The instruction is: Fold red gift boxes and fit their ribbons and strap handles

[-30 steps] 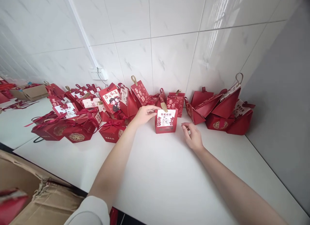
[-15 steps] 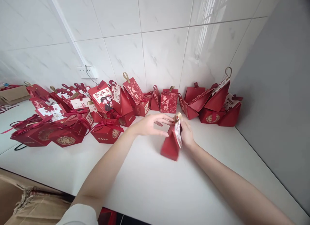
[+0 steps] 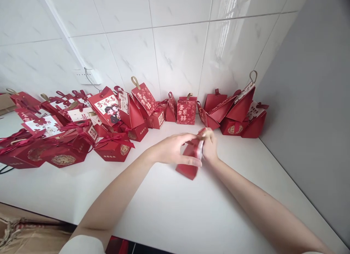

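Note:
A small red gift box with a tapered top is held tilted over the white table, and motion blurs it. My left hand curves around its upper part, the thumb across the near side and the fingers toward the top. On the other side, my right hand is closed at the top edge, where the gold ribbon loop shows beside the fingers. Part of the box's pale printed face is visible between the hands; the rest is hidden.
Several red gift boxes stand behind my hands, among them an upright patterned one. A ribbon-tied box is to the left, before a larger cluster. More lean together at right. A grey panel bounds the right; a cardboard box is lower left.
My left hand has moved right, its thumb now reaching across the box. The right hand has closed tighter at the top, and the box has tipped slightly. The view has shifted a little.

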Demonstrator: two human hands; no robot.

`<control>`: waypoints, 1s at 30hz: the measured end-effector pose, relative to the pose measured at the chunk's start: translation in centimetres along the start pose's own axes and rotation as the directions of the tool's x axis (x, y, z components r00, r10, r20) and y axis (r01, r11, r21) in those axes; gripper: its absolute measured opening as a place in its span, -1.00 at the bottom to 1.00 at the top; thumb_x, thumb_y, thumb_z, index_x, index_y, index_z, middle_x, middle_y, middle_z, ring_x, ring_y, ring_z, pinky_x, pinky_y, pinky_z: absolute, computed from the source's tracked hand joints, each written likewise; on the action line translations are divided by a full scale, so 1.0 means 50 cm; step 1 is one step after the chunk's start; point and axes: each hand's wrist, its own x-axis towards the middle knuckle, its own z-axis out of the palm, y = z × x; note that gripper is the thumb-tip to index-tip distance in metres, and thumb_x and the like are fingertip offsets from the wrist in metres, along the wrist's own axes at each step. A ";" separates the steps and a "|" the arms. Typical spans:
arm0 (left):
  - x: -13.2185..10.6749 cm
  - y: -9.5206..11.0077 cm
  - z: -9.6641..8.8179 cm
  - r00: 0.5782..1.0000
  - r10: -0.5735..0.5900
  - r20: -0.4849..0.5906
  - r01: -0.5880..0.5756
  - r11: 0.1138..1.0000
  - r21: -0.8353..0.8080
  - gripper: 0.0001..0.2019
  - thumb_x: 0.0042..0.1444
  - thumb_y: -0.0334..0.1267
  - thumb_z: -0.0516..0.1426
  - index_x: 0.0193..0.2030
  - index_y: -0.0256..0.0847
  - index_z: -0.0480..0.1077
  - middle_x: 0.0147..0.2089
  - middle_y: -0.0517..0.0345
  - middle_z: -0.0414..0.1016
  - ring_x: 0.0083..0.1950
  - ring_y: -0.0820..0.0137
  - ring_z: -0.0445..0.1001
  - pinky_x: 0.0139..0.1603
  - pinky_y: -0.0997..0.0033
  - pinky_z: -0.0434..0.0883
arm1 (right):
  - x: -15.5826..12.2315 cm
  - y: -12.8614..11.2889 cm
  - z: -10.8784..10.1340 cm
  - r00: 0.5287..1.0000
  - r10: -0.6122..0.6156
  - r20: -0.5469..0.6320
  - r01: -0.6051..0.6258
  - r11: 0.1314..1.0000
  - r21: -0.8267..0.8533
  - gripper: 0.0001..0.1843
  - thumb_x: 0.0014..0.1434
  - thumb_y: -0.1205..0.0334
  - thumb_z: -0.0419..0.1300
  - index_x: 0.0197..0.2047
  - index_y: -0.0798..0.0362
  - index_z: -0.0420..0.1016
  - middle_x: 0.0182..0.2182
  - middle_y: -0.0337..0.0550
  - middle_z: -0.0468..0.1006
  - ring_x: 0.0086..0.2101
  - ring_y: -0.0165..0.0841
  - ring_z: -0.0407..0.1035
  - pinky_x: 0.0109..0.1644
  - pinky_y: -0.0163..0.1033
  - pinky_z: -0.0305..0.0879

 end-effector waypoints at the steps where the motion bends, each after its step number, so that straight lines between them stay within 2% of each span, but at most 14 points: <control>1: -0.001 0.000 -0.003 0.999 -0.015 -0.032 0.016 0.999 0.038 -0.41 -0.08 0.06 0.29 0.10 -0.08 0.38 0.04 0.05 0.50 0.04 0.19 0.48 -0.02 0.24 0.43 | 0.002 -0.001 -0.006 0.992 0.058 -0.111 -0.057 0.998 0.018 -0.42 0.32 -0.24 -0.41 -0.26 -0.03 0.23 -0.37 -0.11 0.42 -0.32 -0.24 0.28 -0.22 -0.16 0.22; 3: 0.000 -0.010 -0.010 0.994 -0.060 -0.096 0.067 0.995 0.073 -0.58 0.02 0.03 0.23 -0.02 -0.12 0.45 -0.09 0.09 0.55 -0.09 0.22 0.51 -0.13 0.27 0.44 | 0.010 -0.007 -0.021 0.931 0.174 -0.322 -0.141 0.982 0.123 -0.53 0.34 -0.19 -0.28 -0.24 -0.02 0.22 -0.37 -0.15 0.41 -0.33 -0.27 0.29 -0.23 -0.20 0.23; 4: 0.002 -0.020 -0.016 0.990 -0.083 -0.116 0.090 0.994 0.057 -0.64 0.07 0.00 0.19 -0.06 -0.13 0.48 -0.12 0.10 0.57 -0.12 0.24 0.52 -0.16 0.29 0.44 | 0.016 -0.014 -0.031 0.901 0.199 -0.386 -0.137 0.974 0.181 -0.60 0.32 -0.16 -0.16 -0.23 -0.02 0.23 -0.37 -0.17 0.42 -0.34 -0.29 0.31 -0.23 -0.22 0.24; 5: 0.004 -0.032 -0.021 0.987 -0.099 -0.125 0.101 0.995 0.016 -0.68 0.11 -0.04 0.17 -0.07 -0.15 0.49 -0.13 0.09 0.57 -0.13 0.25 0.53 -0.16 0.30 0.45 | 0.022 -0.022 -0.043 0.882 0.200 -0.427 -0.109 0.968 0.228 -0.66 0.30 -0.13 -0.05 -0.23 -0.02 0.25 -0.36 -0.18 0.43 -0.33 -0.31 0.32 -0.21 -0.23 0.25; 7: 0.010 -0.058 -0.033 0.986 -0.121 -0.112 0.107 0.987 -0.121 -0.69 0.12 -0.10 0.17 -0.05 -0.19 0.49 -0.08 0.06 0.57 -0.09 0.26 0.53 -0.10 0.30 0.46 | 0.034 -0.043 -0.071 0.890 0.128 -0.438 -0.016 0.968 0.251 -0.72 0.27 -0.06 0.05 -0.20 -0.01 0.31 -0.29 -0.16 0.46 -0.27 -0.30 0.35 -0.15 -0.22 0.27; 9: 0.016 -0.076 -0.042 0.988 -0.132 -0.078 0.106 0.958 -0.267 -0.66 0.09 -0.14 0.21 -0.02 -0.23 0.48 -0.01 0.00 0.55 -0.03 0.25 0.52 -0.03 0.28 0.46 | 0.043 -0.067 -0.103 0.935 0.050 -0.352 0.041 0.968 0.246 -0.73 0.27 -0.04 0.06 -0.19 -0.01 0.36 -0.23 -0.12 0.49 -0.19 -0.26 0.37 -0.08 -0.18 0.28; 11: 0.020 -0.084 -0.046 0.991 -0.126 -0.055 0.100 0.934 -0.344 -0.66 0.09 -0.15 0.22 -0.01 -0.25 0.48 0.02 -0.02 0.54 0.00 0.25 0.51 0.02 0.27 0.45 | 0.048 -0.092 -0.134 0.993 -0.005 -0.118 0.037 0.962 0.270 -0.69 0.29 -0.06 0.04 -0.18 0.00 0.42 -0.22 -0.12 0.53 -0.18 -0.25 0.39 -0.06 -0.16 0.28; 13: 0.022 -0.084 -0.046 0.993 -0.101 -0.061 0.074 0.936 -0.345 -0.69 0.13 -0.12 0.18 -0.06 -0.25 0.50 -0.01 -0.01 0.55 0.00 0.26 0.51 0.04 0.27 0.43 | 0.048 -0.113 -0.157 0.984 -0.050 0.169 0.004 0.966 0.259 -0.65 0.27 -0.09 0.07 -0.19 0.01 0.47 -0.25 -0.15 0.56 -0.23 -0.28 0.41 -0.15 -0.21 0.29; 15: 0.024 -0.082 -0.044 0.994 -0.075 -0.086 0.045 0.949 -0.311 -0.70 0.19 -0.08 0.11 -0.12 -0.25 0.51 -0.07 0.04 0.56 -0.02 0.29 0.50 0.03 0.28 0.41 | 0.047 -0.126 -0.168 0.944 -0.074 0.323 0.010 0.981 0.196 -0.65 0.23 -0.10 0.12 -0.23 0.01 0.51 -0.33 -0.21 0.57 -0.34 -0.35 0.38 -0.28 -0.28 0.24; 19: 0.025 -0.082 -0.043 0.993 -0.064 -0.100 0.034 0.961 -0.274 -0.67 0.27 -0.07 0.00 -0.18 -0.25 0.50 -0.11 0.06 0.55 -0.04 0.32 0.49 0.04 0.29 0.40 | 0.045 -0.127 -0.165 0.954 -0.031 0.297 -0.001 0.995 0.104 -0.60 0.25 -0.10 0.09 -0.35 0.05 0.52 -0.47 -0.24 0.53 -0.48 -0.41 0.29 -0.41 -0.30 0.15; 22: 0.022 -0.083 -0.042 0.997 -0.050 -0.065 0.033 0.970 -0.242 -0.71 0.16 -0.11 0.14 -0.06 -0.22 0.47 -0.02 0.04 0.53 -0.01 0.28 0.49 0.01 0.28 0.44 | 0.047 -0.116 -0.163 0.949 0.004 0.314 -0.058 0.985 0.163 -0.58 0.23 -0.12 0.09 -0.33 0.05 0.54 -0.42 -0.21 0.57 -0.45 -0.38 0.35 -0.39 -0.29 0.21; 24: 0.019 -0.081 -0.042 0.998 -0.019 -0.067 0.005 0.979 -0.204 -0.64 0.05 -0.17 0.23 0.00 -0.20 0.45 0.02 0.02 0.52 0.01 0.26 0.49 -0.02 0.28 0.47 | 0.048 -0.111 -0.163 0.942 -0.007 0.335 -0.078 0.967 0.241 -0.57 0.22 -0.14 0.11 -0.29 0.05 0.57 -0.37 -0.19 0.59 -0.40 -0.34 0.40 -0.33 -0.27 0.28; 27: 0.016 -0.076 -0.045 0.987 0.040 -0.154 -0.053 0.995 -0.083 -0.67 0.04 -0.23 0.23 -0.02 -0.18 0.48 0.02 0.05 0.53 0.04 0.25 0.49 0.07 0.23 0.44 | 0.047 -0.114 -0.165 0.953 -0.039 0.302 -0.052 0.956 0.288 -0.56 0.19 -0.14 0.14 -0.22 0.05 0.61 -0.30 -0.14 0.63 -0.30 -0.27 0.45 -0.23 -0.22 0.34; 30: 0.013 -0.074 -0.053 0.978 0.062 -0.199 -0.065 0.998 -0.008 -0.72 0.05 -0.27 0.21 -0.06 -0.17 0.52 0.00 0.08 0.55 0.07 0.24 0.47 0.17 0.20 0.36 | 0.045 -0.126 -0.165 0.959 -0.065 0.276 -0.003 0.972 0.237 -0.59 0.20 -0.11 0.16 -0.19 0.04 0.64 -0.27 -0.14 0.64 -0.29 -0.25 0.45 -0.25 -0.21 0.33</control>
